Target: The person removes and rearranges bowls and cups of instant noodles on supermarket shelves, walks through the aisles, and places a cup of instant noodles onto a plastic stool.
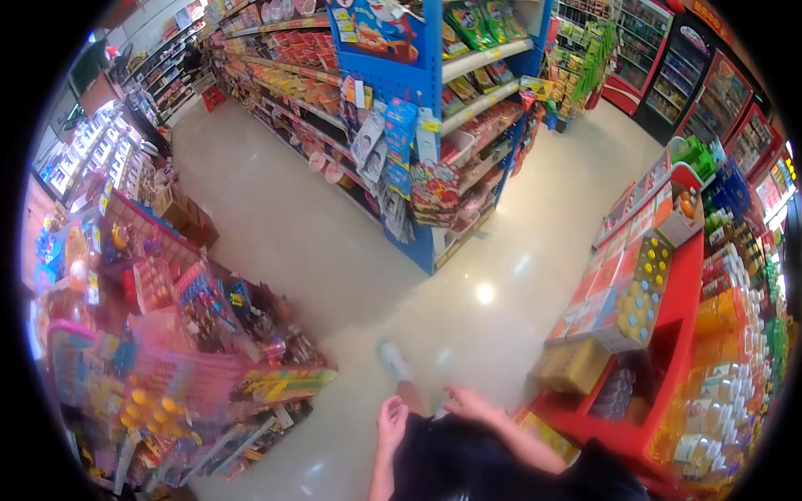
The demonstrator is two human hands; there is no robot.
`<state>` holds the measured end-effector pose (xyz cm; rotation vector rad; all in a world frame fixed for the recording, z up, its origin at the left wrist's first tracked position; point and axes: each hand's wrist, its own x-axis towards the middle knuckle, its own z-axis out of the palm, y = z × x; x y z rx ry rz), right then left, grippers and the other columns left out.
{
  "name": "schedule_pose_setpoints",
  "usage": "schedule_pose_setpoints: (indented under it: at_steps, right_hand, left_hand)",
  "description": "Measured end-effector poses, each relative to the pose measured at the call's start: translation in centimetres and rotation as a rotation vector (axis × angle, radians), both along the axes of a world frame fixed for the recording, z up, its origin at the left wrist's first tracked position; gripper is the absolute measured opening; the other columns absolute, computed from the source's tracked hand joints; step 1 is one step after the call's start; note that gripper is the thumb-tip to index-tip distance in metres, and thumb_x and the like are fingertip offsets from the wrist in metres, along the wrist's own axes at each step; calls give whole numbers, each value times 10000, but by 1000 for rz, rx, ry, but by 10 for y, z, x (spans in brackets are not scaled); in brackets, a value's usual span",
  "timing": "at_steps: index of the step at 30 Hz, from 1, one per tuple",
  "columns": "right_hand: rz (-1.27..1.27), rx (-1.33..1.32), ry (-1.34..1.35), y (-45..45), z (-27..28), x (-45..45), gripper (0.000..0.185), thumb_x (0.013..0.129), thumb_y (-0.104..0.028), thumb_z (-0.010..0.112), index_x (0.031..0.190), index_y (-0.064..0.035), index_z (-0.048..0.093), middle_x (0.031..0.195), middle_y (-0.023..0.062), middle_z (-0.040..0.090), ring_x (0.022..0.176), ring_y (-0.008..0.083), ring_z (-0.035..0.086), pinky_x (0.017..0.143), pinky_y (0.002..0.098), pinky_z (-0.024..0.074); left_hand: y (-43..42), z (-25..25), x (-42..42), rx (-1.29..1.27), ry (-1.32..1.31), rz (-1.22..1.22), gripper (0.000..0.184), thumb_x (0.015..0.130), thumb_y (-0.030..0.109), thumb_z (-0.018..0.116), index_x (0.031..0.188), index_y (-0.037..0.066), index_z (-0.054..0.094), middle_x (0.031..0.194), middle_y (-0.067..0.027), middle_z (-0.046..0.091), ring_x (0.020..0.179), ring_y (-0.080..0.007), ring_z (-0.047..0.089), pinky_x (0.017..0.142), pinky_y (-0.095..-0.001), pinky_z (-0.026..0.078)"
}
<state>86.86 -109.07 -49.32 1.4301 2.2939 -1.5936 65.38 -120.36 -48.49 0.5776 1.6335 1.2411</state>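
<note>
Low in the view, in front of my dark clothing (443,463), both my hands hang at waist height. My left hand (391,420) is loosely bent, its fingers a little apart, and I see nothing in it. My right hand (469,404) reaches inward with its fingers partly stretched and apart, also holding nothing that shows. Neither hand touches any goods. One light shoe (393,361) steps forward on the pale shiny floor (468,334) just beyond them.
A blue-ended shelf (409,238) of packaged snacks stands ahead, between two aisles. On the left is a blurred pink rack (180,367) of small goods. At right, a red stand (668,367) carries cartons and bottles (710,392). Glass-door coolers (668,75) line the back right.
</note>
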Motion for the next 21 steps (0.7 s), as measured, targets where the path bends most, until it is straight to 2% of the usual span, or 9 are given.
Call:
schedule_pose_setpoints:
  at_steps: [5,9,12,16,21]
  right_hand:
    - [-25,-22,19,88,-19,-73,573,907,-391,612,1340,-28,514,1165,242,633,1081,372,617,932,431,490]
    - [-57,-37,-15,175,-5,-132,596,893,-419,625,1326,-21,527,1086,217,666,1015,339,650,891,416,512]
    - [-79,-14,40,227,-4,-179,589,884,-420,637,1296,-10,544,1033,199,682,944,329,675,846,407,528]
    - [-90,25,101,277,-1,-237,550,894,-409,627,1261,-5,556,1029,196,685,877,330,689,797,391,536]
    - [-33,40,109,317,20,-295,557,898,-409,625,1267,0,546,1007,188,689,893,320,688,803,393,536]
  left_hand:
    - [89,2,-84,54,70,-35,391,921,135,671,1260,6,525,1221,-164,598,1122,-230,602,955,-346,502]
    - [169,37,-155,52,89,-8,373,923,141,667,1246,9,535,1199,-151,610,1116,-232,606,947,-342,501]
    - [214,30,-207,94,108,36,348,929,133,652,1235,13,537,1198,-139,613,1118,-219,600,947,-343,499]
    - [256,29,-263,130,122,53,332,934,116,639,1236,24,536,1196,-127,614,1111,-204,598,953,-343,492]
    - [292,23,-314,114,64,125,305,943,94,623,1230,36,537,1176,-104,614,1109,-179,588,959,-320,477]
